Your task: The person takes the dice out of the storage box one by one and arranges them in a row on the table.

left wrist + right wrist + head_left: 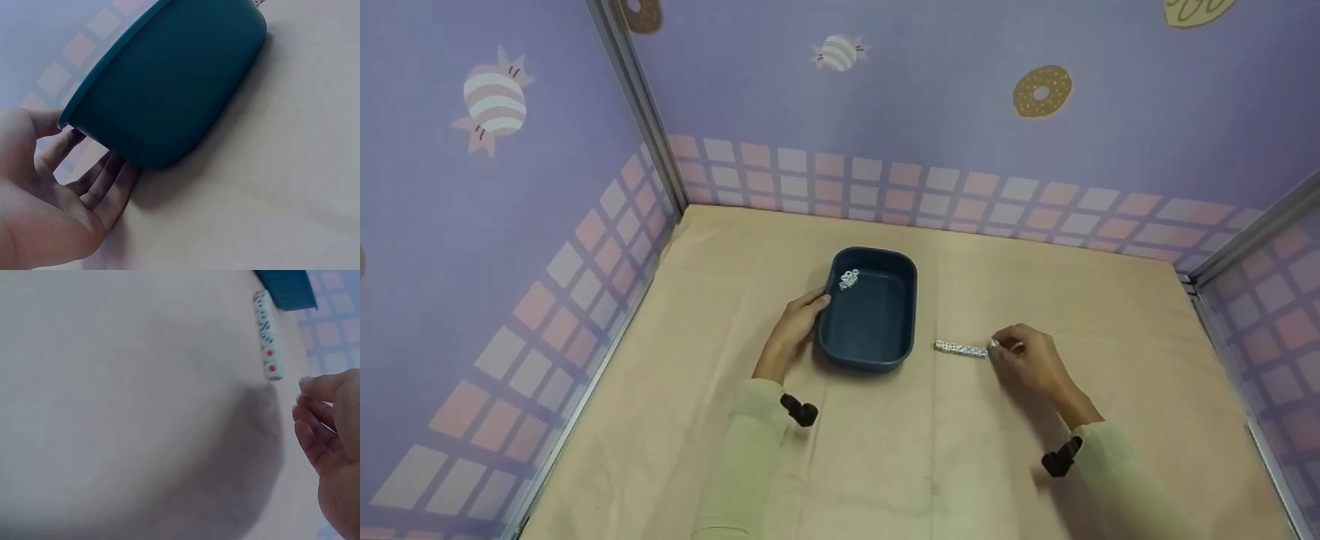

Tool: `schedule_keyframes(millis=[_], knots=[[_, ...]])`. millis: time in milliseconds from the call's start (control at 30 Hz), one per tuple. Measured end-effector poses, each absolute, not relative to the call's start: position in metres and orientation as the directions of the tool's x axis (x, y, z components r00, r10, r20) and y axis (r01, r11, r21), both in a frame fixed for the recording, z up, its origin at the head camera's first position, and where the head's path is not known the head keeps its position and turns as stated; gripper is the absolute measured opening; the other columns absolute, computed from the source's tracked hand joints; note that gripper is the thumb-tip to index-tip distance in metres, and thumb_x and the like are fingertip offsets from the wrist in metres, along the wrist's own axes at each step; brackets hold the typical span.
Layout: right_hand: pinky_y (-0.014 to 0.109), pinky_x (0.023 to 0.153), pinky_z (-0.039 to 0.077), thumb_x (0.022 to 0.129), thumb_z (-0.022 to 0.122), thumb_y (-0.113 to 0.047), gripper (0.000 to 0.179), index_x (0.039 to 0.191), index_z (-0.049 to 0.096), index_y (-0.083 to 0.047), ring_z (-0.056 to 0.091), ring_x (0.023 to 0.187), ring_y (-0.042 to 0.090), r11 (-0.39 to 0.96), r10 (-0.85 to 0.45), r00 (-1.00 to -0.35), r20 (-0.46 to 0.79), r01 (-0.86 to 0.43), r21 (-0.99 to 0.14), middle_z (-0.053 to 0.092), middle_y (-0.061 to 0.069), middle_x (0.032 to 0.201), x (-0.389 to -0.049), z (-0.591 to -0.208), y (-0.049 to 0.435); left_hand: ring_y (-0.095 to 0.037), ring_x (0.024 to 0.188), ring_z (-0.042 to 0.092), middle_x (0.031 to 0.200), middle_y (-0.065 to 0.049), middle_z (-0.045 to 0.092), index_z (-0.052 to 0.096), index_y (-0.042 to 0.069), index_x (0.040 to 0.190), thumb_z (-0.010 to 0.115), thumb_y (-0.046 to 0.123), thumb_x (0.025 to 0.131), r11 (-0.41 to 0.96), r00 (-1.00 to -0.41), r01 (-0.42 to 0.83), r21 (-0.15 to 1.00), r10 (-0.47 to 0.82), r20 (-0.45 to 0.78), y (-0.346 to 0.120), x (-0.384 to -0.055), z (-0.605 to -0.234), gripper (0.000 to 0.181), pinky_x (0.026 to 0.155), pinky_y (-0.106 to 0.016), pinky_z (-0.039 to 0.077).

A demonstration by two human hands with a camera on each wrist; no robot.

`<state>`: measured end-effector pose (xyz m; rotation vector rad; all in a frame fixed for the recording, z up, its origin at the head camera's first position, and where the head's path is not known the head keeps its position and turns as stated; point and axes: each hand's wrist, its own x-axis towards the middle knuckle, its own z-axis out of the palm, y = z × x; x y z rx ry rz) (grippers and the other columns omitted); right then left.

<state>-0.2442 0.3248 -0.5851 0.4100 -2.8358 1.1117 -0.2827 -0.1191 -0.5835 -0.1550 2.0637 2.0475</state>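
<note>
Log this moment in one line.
left hand: holds blue bin | right hand: pinches die beside dice row | other dice: inside bin

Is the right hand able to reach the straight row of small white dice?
Likely yes: the right hand is beside the row of dice, nothing between, though it apparently pinches something white.

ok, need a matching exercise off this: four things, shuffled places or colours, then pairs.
1. Bin
2. Dice row
3. Left hand
4. Dice pile

A. Inside the bin, far left
B. Dark blue
C. Gripping the bin's left side
D. Outside the bin, to its right

Pairs: 1-B, 2-D, 3-C, 4-A
</note>
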Motion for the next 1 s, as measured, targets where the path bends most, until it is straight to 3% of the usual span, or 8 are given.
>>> schedule_keyframes(millis=[200,533,800,1000], knots=[[0.037,0.081,0.058,0.094,0.077,0.005,0.015,0.109,0.077,-0.001,0.068,0.092,0.023,0.722,-0.247,-0.962,0.12,-0.265,-0.639,0.07,0.008,0.102,-0.244,-0.594,0.326,-0.029,0.15,0.044,0.164,-0.009,0.046,0.051,0.016,0.16,0.057,0.032,0.111,-0.01,-0.966,-0.242,0.97,0.101,-0.239,-0.12,-0.283,-0.582,0.051,0.12,-0.047,0.039],[0.031,0.077,0.053,0.093,0.079,0.002,0.016,0.109,0.077,-0.002,0.062,0.089,0.021,0.726,-0.29,-0.954,0.08,-0.274,-0.631,0.066,0.007,0.1,-0.245,-0.594,0.325,-0.033,0.136,0.059,0.156,-0.017,0.054,0.048,0.015,0.161,0.058,0.032,0.111,-0.049,-0.964,-0.241,0.969,0.122,-0.234,-0.122,-0.283,-0.58,0.054,0.111,-0.046,0.05],[0.024,0.075,0.048,0.097,0.078,-0.006,0.017,0.114,0.077,-0.008,0.057,0.092,0.022,0.673,-0.203,-0.979,0.028,-0.16,-0.722,0.063,0.008,0.106,-0.238,-0.61,0.327,-0.032,0.138,0.058,0.156,-0.015,0.054,0.049,0.014,0.16,0.059,0.033,0.11,-0.025,-0.962,-0.249,0.968,0.118,-0.245,-0.121,-0.281,-0.582,0.055,0.112,-0.047,0.049],[0.024,0.071,0.047,0.098,0.077,-0.008,0.013,0.111,0.078,-0.009,0.055,0.09,0.022,0.637,-0.169,-0.984,0.052,-0.149,-0.757,0.062,0.009,0.105,-0.239,-0.612,0.324,-0.031,0.141,0.054,0.158,-0.013,0.052,0.05,0.014,0.16,0.06,0.035,0.11,0.022,-0.965,-0.247,0.969,0.084,-0.248,-0.122,-0.283,-0.583,0.055,0.114,-0.047,0.045]])
